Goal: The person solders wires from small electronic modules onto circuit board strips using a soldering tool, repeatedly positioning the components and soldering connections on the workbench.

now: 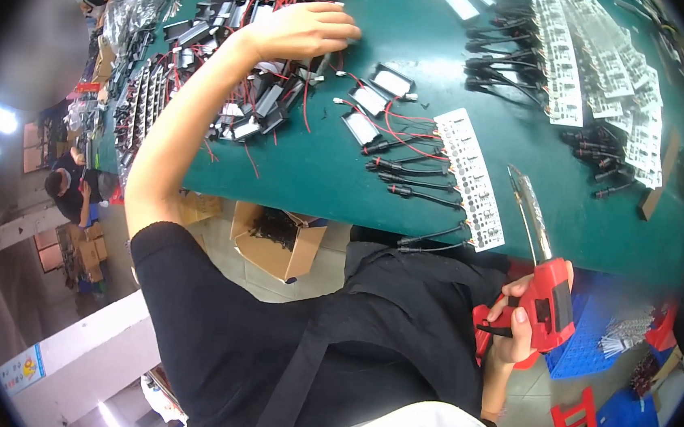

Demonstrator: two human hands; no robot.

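My left hand [313, 30] reaches out over a pile of black rectangular modules with red wires [267, 97]. Its fingers are stretched out, and I see nothing held in them. A red soldering gun [552, 301] with a metal tip and feed tube is gripped in my right hand [517, 330], at the table's front edge. Left of the tip lies a white circuit board strip [471, 180]. Black cables [421, 194] stick out from its left side. Three modules with pale faces [368, 98] sit by its upper end, their red wires running to the strip.
Several more board strips with black cables [562, 66] are stacked at the back right of the green table [321, 175]. A cardboard box [278, 244] of dark parts stands below the front edge. Blue crates [587, 337] and red stools [576, 421] are at the right.
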